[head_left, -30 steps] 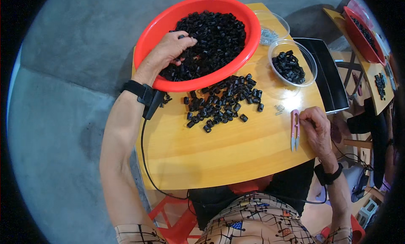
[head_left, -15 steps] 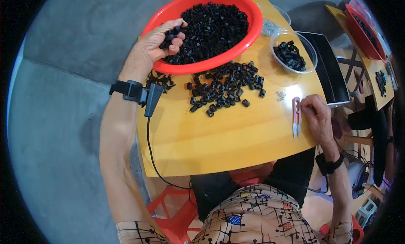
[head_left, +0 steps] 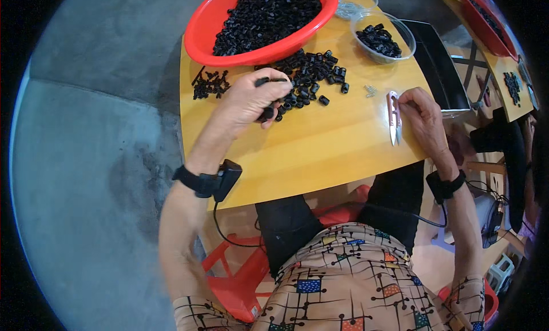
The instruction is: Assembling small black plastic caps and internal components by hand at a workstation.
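Note:
My left hand (head_left: 251, 102) is curled around several small black plastic pieces (head_left: 266, 112), just in front of a loose pile of short black cylindrical pieces (head_left: 313, 86). On the right of the table rests my right hand (head_left: 424, 118), its fingers bent together beside the pink handle of a pair of thread snips (head_left: 393, 115). Whatever its fingertips hold, if anything, is hidden. The snips lie flat with their blades toward me. A large red basin (head_left: 200, 42) full of black pieces stands beyond my left hand.
Thin black scraps (head_left: 210, 85) lie at the table's left. A clear bowl (head_left: 405, 40) of black pieces stands at the far right, with tiny clear bits (head_left: 370, 90) nearer. Beside the yellow table (head_left: 320, 159) is a black tray (head_left: 437, 68). Cables run from both wrist straps.
My left hand has come from the basin's rim toward me and right, over the table by the pile, still holding black pieces. My right hand stays by the snips. The whole view has shifted slightly.

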Motion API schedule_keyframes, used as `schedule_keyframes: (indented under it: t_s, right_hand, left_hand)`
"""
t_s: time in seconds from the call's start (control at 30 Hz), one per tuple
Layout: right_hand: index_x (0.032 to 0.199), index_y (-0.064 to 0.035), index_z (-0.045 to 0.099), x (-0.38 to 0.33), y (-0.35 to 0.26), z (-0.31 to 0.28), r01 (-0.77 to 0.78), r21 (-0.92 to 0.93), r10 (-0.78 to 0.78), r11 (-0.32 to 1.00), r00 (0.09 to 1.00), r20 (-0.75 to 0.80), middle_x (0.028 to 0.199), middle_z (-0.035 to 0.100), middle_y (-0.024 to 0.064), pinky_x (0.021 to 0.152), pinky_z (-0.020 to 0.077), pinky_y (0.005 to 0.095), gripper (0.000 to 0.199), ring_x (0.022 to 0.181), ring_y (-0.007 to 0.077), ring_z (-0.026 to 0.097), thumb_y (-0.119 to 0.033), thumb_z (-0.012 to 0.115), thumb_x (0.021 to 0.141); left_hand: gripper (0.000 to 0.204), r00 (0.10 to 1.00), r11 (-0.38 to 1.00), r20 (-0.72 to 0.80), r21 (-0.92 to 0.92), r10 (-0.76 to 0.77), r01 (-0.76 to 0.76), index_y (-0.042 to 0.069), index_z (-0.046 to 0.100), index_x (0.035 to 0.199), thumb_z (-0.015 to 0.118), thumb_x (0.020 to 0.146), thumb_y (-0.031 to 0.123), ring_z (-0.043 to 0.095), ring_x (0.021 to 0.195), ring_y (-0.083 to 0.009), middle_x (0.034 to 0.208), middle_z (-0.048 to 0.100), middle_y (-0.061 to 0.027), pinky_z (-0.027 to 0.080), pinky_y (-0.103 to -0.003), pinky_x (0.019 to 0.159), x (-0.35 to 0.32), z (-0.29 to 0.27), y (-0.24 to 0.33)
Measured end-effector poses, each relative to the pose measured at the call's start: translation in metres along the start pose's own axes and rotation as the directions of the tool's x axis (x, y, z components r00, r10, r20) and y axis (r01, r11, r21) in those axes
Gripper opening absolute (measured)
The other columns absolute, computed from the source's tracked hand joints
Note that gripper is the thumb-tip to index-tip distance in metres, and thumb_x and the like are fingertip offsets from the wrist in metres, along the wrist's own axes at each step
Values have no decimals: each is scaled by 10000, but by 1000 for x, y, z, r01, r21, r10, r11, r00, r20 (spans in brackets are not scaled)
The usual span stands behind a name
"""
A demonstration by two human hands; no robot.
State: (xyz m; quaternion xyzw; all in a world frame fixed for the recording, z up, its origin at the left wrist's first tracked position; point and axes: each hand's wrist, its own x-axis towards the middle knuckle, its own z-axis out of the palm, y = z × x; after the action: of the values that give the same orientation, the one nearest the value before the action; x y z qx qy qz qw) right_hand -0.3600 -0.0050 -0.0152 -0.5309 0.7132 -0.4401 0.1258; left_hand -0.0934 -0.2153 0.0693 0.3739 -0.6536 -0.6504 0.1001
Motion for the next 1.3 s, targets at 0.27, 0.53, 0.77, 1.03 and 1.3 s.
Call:
schedule_keyframes:
  t_s: [0.27, 0.53, 0.77, 1.03, 1.3]
  right_hand:
    - [831, 14, 558, 0, -4, 0, 58, -72, -59, 996, 998, -22, 790, 556, 79, 649, 448, 276, 63, 729, 177, 559, 27, 595, 782]
    - [832, 9, 563, 1, -2, 1, 31, -58, -32, 998, 999, -18, 782, 555, 81, 643, 441, 277, 69, 721, 175, 552, 11, 610, 781]
    - [835, 1, 564, 0, -1, 1, 11, -36, -12, 999, 1000, -22, 767, 553, 76, 642, 439, 284, 64, 717, 178, 549, -3, 608, 789]
    - [833, 3, 558, 1, -4, 2, 32, -50, -33, 998, 999, -19, 769, 555, 68, 645, 447, 268, 60, 714, 159, 555, 9, 603, 795]
    - [834, 3, 561, -1, 1, 3, 15, -35, -16, 999, 1000, -25, 788, 562, 56, 650, 448, 251, 57, 719, 134, 549, 32, 588, 793]
  left_hand:
    - [226, 755, 372, -68, 896, 653, -241, 100, 615, 964, 677, 775, 209, 608, 662, -288, 717, 602, -129, 482, -383, 588, 34, 14, -49]
    - [243, 714, 198, 40, 949, 699, -247, 68, 575, 898, 682, 774, 247, 585, 777, -362, 840, 516, -174, 491, -435, 664, 35, 20, -53]
    - [302, 704, 205, 37, 945, 709, -256, 58, 618, 971, 691, 763, 265, 544, 892, -365, 921, 522, -180, 464, -439, 776, 35, 17, -57]
    - [432, 665, 232, 40, 920, 746, -316, 65, 640, 1067, 713, 736, 334, 509, 1041, -373, 1141, 529, -215, 427, -442, 868, 30, 13, -63]
    - [530, 813, 219, 70, 947, 578, -237, 117, 503, 1282, 524, 870, 449, 314, 1314, -351, 1373, 387, -230, 243, -534, 1042, 19, 19, -76]
